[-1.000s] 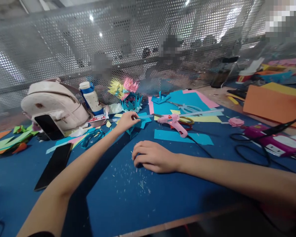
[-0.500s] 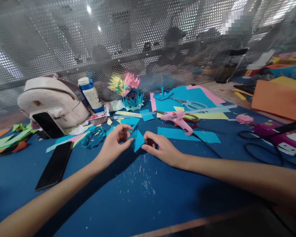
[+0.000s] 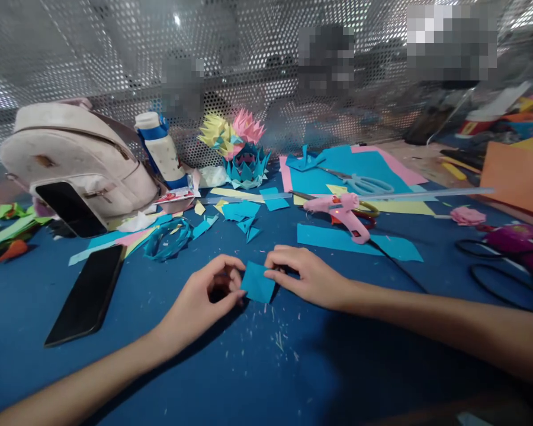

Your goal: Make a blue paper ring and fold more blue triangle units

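A small square of blue paper [image 3: 258, 283] is held between my two hands, just above the blue tabletop. My right hand [image 3: 308, 273] pinches its upper right side between thumb and fingers. At its left edge, my left hand [image 3: 208, 290] curls round with thumb and fingertips on the paper. Just beyond lie folded blue paper pieces [image 3: 247, 228] and a flat blue sheet piece [image 3: 242, 210]. A pink glue gun [image 3: 344, 212] rests on a blue paper strip [image 3: 397, 247] to the right.
A backpack [image 3: 80, 160], a water bottle [image 3: 162, 151] and paper lotus flowers [image 3: 246, 165] stand at the back. Phones lie left, one black phone [image 3: 86, 296] flat. Light-blue scissors [image 3: 366, 184] lie on stacked paper. Black cable [image 3: 493, 266] loops at right beside a pink paper rose [image 3: 468, 215].
Both hands have come nearer with the blue paper square, which now faces up more flatly. Folded pieces behind the hands have come into sight. The view has shifted slightly.
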Demonstrator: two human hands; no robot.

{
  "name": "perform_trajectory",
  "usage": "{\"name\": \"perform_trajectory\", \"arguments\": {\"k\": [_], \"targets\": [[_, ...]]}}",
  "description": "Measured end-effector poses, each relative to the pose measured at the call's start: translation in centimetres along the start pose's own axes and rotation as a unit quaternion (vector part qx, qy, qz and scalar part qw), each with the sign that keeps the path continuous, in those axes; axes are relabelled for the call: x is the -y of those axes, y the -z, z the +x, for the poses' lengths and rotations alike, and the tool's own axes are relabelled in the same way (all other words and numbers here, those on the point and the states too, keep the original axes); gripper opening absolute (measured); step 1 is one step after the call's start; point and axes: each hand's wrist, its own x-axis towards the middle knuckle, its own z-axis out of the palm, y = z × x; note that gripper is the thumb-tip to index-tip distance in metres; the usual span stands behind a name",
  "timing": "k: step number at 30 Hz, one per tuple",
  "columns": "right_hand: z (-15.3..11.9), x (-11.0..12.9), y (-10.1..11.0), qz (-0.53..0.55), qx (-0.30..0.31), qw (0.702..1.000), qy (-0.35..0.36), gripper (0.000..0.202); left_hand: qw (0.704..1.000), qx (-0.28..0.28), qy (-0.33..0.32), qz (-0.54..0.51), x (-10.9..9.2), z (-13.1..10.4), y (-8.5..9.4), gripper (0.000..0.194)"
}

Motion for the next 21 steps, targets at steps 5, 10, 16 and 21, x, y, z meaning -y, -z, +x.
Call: {"name": "perform_trajectory", "arguments": {"k": [5,10,16,21], "targets": [[0.3,-0.2,-0.1,-0.076,0.066,0.993,0.064,0.029,0.985,-0.001,-0.076,0.155,-0.2,-1.2,0.6,0.031],[0.3,-0.3,-0.5,-0.127,0.077,0.984,0.094,0.028,0.905,0.065,-0.22,0.357,-0.2,-1.8,0.3,0.03],[0.3,-0.4,0.0,-0.102,0.09,0.987,0.08,0.034,0.887,0.091,-0.249,0.378,-0.3,-1.6,-0.1,0.038],[0.4,-0.6,0.5,-0.02,0.113,0.99,0.087,0.033,0.886,0.092,-0.241,0.386,-0.4,-1.6,0.1,0.04]]}}
